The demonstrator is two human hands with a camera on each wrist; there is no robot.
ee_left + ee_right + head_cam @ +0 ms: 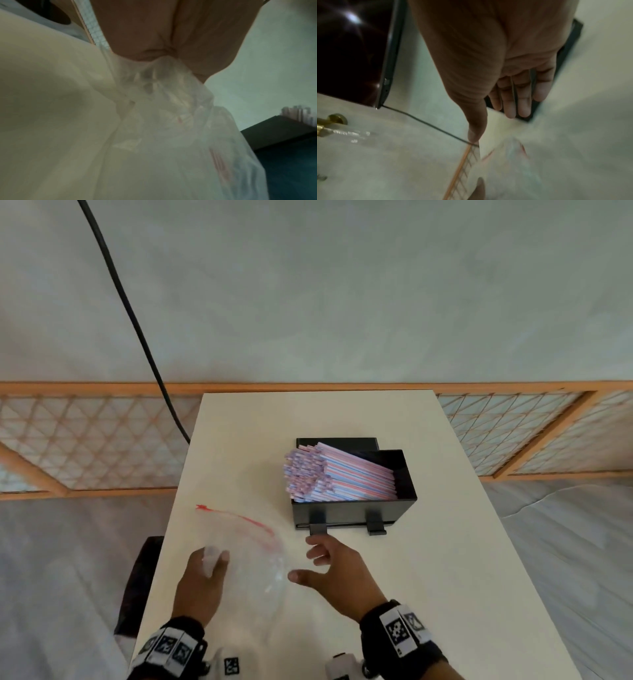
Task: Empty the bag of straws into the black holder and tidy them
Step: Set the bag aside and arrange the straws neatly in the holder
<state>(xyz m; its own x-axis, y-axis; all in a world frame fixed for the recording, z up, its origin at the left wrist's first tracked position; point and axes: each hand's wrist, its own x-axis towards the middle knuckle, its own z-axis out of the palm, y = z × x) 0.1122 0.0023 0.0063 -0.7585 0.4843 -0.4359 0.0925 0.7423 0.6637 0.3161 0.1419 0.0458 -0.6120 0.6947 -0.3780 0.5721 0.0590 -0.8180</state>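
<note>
Surroundings: black cable (pixel 137 326) hanging past the white table (pixel 428 577); lattice screen (pixel 85 440) behind.
Straws (pixel 342 474): slanted in the black holder (pixel 352 513), mid-table.
Bag (pixel 246 559): clear, seemingly empty — blurred.
Left hand (pixel 202 580): fingers bunched round the bag's plastic.
Right hand (pixel 339 570): fingers spread, holding nothing — just before the holder.
</note>
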